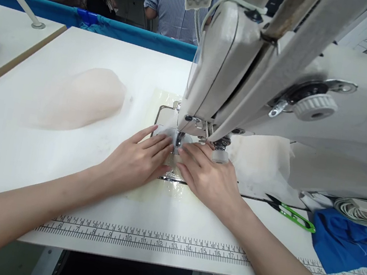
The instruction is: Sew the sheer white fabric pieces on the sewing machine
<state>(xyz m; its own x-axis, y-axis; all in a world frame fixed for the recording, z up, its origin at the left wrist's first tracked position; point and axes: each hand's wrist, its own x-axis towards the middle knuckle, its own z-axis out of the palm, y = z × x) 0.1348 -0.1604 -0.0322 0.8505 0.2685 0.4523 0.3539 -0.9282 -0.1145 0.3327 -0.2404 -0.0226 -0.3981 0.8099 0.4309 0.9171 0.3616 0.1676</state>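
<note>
My left hand (143,156) lies flat with its fingers stretched toward the presser foot (179,139) of a white sewing machine (213,62). On the foot's other side, my right hand (207,172) rests palm down, fingers extended and partly beneath the needle area. Both sets of fingertips press on the machine bed, close beside the foot. Whatever thin material lies under them is mostly hidden by the fingers. A sheer pale beige fabric piece (84,100) is spread on the table left of my left hand. More pale sheer fabric (260,160) lies right of my right hand, under the machine arm.
Green-handled thread snips (292,214) lie at the right, near a blue cloth (345,240) and a coiled pale band (364,210). A printed ruler (159,242) runs along the front edge. Beyond the blue cloth trough (134,33) stands a person in a striped shirt (176,2).
</note>
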